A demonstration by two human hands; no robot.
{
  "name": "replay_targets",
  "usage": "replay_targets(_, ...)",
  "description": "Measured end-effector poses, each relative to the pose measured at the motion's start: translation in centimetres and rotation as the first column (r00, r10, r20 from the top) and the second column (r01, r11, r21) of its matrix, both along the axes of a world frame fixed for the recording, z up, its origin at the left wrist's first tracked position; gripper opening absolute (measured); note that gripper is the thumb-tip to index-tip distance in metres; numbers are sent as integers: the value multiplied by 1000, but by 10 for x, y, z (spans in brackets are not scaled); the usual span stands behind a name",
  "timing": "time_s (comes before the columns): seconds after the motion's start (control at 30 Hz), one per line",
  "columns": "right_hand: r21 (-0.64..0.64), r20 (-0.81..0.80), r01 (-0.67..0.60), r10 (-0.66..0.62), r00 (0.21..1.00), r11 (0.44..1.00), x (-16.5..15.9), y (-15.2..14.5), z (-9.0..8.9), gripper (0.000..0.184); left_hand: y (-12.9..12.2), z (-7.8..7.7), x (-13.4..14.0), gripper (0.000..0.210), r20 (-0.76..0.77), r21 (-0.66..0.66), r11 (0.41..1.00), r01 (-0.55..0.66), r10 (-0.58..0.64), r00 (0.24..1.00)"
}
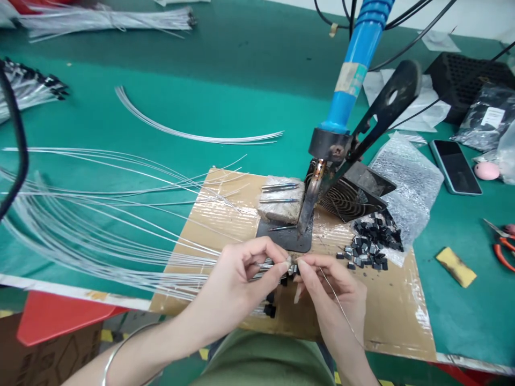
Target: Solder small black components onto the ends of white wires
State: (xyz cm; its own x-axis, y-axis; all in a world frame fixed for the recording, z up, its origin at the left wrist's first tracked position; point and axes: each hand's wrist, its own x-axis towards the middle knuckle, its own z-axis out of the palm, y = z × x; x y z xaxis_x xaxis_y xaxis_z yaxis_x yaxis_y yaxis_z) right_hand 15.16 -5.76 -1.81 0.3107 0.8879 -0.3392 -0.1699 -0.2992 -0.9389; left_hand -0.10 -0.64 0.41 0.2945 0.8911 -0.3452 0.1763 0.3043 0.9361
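My left hand (251, 279) is closed in a pinch between thumb and forefinger, on a thin white wire whose end is mostly hidden. A small metal connector (293, 269) shows between the two hands. My right hand (333, 292) is also closed, its fingertips almost touching those of the left, near small black pieces. A thin strand of solder wire (340, 304) runs out from the right fingers and over the palm. Beneath my left hand lie many white wires (189, 276), some with black ends (270, 310) below it.
A blue-handled soldering iron (341, 99) hangs tip-down in a stand, beside a block with metal tips (280, 212). Small black connectors (368, 249) lie piled on cardboard (396, 316). Rightward are a phone (455, 167), a yellow sponge (456, 266) and orange-handled pliers (505, 249).
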Motion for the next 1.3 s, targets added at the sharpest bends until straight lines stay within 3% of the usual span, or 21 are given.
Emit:
replay_targets(0.3,42,10,4,-5,1000,999,1,-1,-3,13,0,-1,3,19,-22,62,998,3,-2,1000)
replay_targets(1.3,17,-31,53,-53,998,998,-1,-2,-5,11,-4,-3,6,20,-24,60,998,-20,21,999)
